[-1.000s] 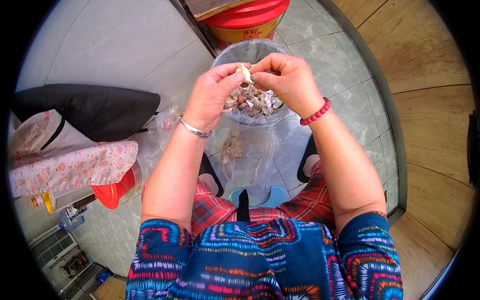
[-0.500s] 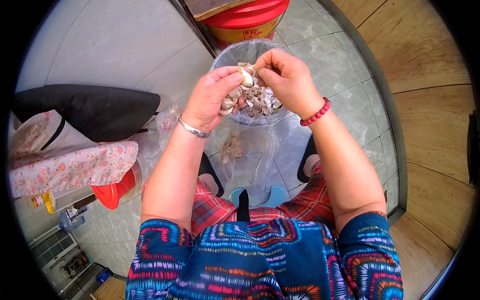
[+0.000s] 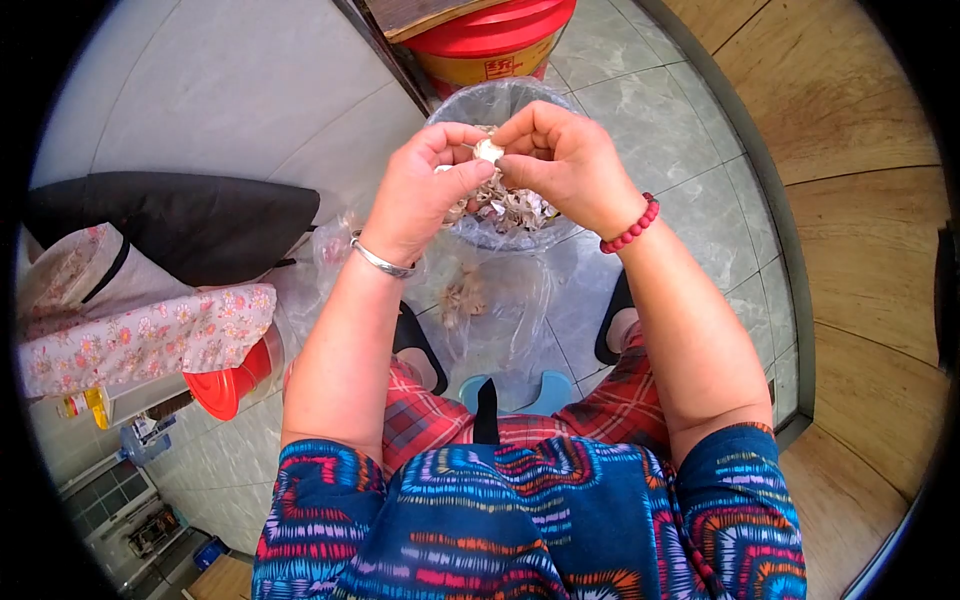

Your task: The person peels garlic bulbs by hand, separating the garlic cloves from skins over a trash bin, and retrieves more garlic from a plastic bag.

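Observation:
A pale garlic clove (image 3: 488,150) sits between the fingertips of my two hands. My left hand (image 3: 412,190), with a silver bangle at the wrist, pinches it from the left; more garlic is partly hidden behind its palm. From the right, my right hand (image 3: 580,165) closes thumb and fingers on the clove's edge, a red bead bracelet on that wrist. Beneath both hands stands a bin (image 3: 470,100) lined with clear plastic. Dry garlic skins (image 3: 520,207) lie heaped inside it.
Beyond the bin is a red-lidded bucket (image 3: 495,32). A clear plastic bag (image 3: 508,305) with brownish scraps lies between my feet, near a blue stool (image 3: 548,392). Black fabric (image 3: 180,225) and a floral cloth (image 3: 150,335) are on the left. Wooden panelling (image 3: 860,250) curves along the right.
My right hand has moved slightly left and down, its thumb now against the clove. My left hand has turned, so less of the garlic in its palm shows.

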Tool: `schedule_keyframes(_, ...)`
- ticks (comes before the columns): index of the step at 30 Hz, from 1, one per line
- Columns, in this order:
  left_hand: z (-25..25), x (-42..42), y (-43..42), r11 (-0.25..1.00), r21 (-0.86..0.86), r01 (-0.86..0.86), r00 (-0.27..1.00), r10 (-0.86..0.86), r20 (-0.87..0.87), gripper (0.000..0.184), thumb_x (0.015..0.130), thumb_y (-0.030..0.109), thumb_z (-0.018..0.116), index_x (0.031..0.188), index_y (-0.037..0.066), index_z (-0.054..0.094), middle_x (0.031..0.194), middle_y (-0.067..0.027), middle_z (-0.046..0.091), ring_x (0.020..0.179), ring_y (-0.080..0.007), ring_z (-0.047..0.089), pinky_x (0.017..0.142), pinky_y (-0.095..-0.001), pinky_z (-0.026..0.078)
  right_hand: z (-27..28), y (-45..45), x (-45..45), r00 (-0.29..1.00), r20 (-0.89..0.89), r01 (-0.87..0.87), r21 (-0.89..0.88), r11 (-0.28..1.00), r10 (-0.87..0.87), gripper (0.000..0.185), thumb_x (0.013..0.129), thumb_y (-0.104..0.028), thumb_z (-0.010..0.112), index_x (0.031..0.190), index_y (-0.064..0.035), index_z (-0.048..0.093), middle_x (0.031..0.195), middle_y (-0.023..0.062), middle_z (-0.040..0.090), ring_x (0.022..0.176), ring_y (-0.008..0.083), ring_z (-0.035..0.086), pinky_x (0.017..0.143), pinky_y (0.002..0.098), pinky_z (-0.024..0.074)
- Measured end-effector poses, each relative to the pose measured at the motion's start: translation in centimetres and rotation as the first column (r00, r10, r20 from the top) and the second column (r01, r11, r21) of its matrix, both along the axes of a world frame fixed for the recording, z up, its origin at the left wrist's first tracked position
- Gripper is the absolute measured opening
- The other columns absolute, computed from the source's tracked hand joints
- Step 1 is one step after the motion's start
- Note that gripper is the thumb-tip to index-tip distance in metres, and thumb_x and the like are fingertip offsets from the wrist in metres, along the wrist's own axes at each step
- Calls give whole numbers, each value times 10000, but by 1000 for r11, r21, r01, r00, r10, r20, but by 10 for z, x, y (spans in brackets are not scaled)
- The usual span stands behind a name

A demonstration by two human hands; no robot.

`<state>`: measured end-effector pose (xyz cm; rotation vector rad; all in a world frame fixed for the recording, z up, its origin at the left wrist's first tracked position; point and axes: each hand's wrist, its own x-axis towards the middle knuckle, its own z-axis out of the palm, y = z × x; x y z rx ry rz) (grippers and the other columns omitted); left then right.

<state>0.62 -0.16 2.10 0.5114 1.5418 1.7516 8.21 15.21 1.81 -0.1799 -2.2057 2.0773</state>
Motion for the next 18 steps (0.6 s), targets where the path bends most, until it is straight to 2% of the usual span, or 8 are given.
schedule_keyframes(2,0,-1,0,1000,-12,3,1000,-3,-10,248,777,97,610,994,21,517,811,-32,584,658,-77,531,537,-201,434,-1,0,0,1000,3,-5,-41,999,5,180,752,-13,619,908,20,535,765,42,599,682,72,564,604,195,471)
schedule_keyframes(4,-1,-1,0,1000,-24,5,1000,-5,-19,260,773,85,610,1008,22,517,814,-32,585,663,-77,533,541,-199,434,-3,-1,-1,998,-36,45,-61,997,-48,167,728,-82,642,842,11,562,681,47,602,614,72,549,536,214,448)
schedule_keyframes(11,-3,1,0,999,3,39,999,-39,-31,267,770,80,616,1020,27,539,801,-39,597,664,-74,534,542,-195,433,-5,1,-1,999,-38,35,17,999,-35,143,729,-62,630,819,12,547,672,58,601,584,79,555,510,216,452)
schedule_keyframes(13,-1,2,0,999,8,34,999,-34,-12,261,770,86,618,1014,26,545,797,-39,599,662,-74,534,543,-195,433,-2,1,-1,1000,9,15,-124,992,-14,134,726,-48,625,812,13,542,682,76,605,587,92,573,510,220,466)
schedule_keyframes(15,3,3,0,999,-11,44,997,-44,57,242,772,86,613,996,25,544,822,-18,582,633,-65,527,539,-186,435,2,4,0,999,45,2,-153,988,4,119,751,-40,612,820,13,530,703,72,605,602,97,580,528,220,480)
schedule_keyframes(18,0,2,0,1000,-2,18,998,-17,64,235,771,81,612,989,20,548,812,-25,586,609,-69,532,522,-184,437,3,3,0,997,79,-3,-203,979,19,95,780,-35,592,824,9,521,712,66,603,607,101,585,540,217,490)
